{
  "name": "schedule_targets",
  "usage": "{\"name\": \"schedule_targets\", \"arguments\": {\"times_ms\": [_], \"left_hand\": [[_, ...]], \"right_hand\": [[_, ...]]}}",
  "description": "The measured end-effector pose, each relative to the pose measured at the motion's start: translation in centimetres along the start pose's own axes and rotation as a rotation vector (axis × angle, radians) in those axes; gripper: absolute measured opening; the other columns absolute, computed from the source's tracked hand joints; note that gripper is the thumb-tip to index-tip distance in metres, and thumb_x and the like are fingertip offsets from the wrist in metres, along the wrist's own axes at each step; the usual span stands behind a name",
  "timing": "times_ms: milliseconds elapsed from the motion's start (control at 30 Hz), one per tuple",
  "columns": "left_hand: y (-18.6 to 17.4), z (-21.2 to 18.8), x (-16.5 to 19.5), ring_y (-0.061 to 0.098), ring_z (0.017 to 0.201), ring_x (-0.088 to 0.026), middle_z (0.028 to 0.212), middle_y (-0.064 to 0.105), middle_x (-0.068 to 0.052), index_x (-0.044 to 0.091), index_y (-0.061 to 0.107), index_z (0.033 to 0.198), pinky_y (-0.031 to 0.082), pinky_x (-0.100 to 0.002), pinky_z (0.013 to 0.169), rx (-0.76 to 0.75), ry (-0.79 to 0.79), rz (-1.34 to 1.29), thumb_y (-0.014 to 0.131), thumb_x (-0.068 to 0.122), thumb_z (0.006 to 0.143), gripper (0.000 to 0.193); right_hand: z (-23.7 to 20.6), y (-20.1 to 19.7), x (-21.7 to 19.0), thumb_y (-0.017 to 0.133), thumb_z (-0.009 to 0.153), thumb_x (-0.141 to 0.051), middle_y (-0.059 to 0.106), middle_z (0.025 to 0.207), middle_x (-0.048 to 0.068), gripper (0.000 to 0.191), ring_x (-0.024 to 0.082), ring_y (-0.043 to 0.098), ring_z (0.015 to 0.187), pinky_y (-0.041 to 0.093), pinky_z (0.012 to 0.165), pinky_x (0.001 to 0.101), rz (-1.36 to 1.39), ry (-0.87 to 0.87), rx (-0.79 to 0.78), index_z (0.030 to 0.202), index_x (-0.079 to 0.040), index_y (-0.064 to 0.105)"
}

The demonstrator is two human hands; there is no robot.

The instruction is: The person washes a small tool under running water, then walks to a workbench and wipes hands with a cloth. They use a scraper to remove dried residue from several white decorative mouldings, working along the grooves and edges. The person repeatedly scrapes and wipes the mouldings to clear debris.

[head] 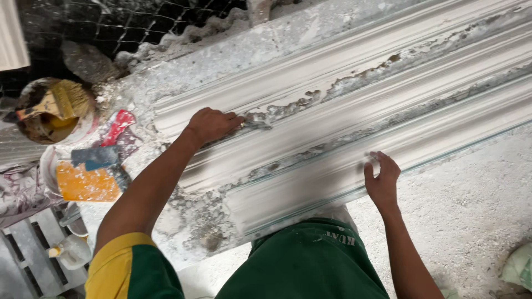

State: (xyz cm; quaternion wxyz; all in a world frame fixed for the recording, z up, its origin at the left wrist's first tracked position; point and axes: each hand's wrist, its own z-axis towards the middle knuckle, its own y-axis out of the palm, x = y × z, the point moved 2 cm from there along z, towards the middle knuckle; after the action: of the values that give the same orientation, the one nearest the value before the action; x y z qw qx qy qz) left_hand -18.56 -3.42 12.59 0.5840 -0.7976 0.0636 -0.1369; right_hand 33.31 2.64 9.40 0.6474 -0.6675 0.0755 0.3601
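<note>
The left hand is closed around a small plaster-caked metal scraper, its blade pressed into a groove of the long white ribbed plaster moulding that runs diagonally across the rough, plaster-spattered workbench. The right hand holds nothing, its fingers loosely curled and resting on the lower edge of the same moulding. Off to the left, well apart from both hands, a yellow-bristled brush sits in a dirty round bucket, with an orange plastic float below it.
</note>
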Motion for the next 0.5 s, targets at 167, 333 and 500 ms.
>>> {"name": "schedule_targets", "arguments": {"times_ms": [167,333,500], "left_hand": [[-2.4,14.1,7.4,0.073,0.086,-0.028,0.108,0.073,0.001,0.028,0.06,0.134,0.057,-0.046,0.073,-0.027,0.035,0.035,0.049,0.04,0.106,0.033],[-5.6,30.4,14.0,0.074,0.085,-0.029,0.103,0.075,-0.001,0.027,0.065,0.128,0.056,-0.047,0.072,0.092,0.124,0.086,0.054,0.031,0.102,0.029],[-8.4,46.8,22.6,0.073,0.086,-0.032,0.099,0.074,-0.003,0.026,0.068,0.12,0.056,-0.049,0.075,0.164,0.137,0.061,0.057,0.035,0.1,0.024]], "right_hand": [[3.0,-2.4,4.5,0.063,0.102,-0.016,0.058,0.142,0.016,0.034,0.034,0.046,0.141,0.034,0.12,0.0512,0.021,-0.064,-0.026,0.134,-0.007,0.061],[8.1,-8.0,12.3,0.061,0.102,-0.018,0.055,0.147,0.015,0.034,0.036,0.04,0.144,0.034,0.119,0.0535,0.059,-0.049,-0.054,0.135,-0.007,0.06],[14.4,-14.1,23.7,0.06,0.103,-0.021,0.056,0.146,0.017,0.032,0.037,0.04,0.142,0.035,0.117,0.0528,0.05,-0.103,-0.015,0.131,-0.006,0.062]]}}
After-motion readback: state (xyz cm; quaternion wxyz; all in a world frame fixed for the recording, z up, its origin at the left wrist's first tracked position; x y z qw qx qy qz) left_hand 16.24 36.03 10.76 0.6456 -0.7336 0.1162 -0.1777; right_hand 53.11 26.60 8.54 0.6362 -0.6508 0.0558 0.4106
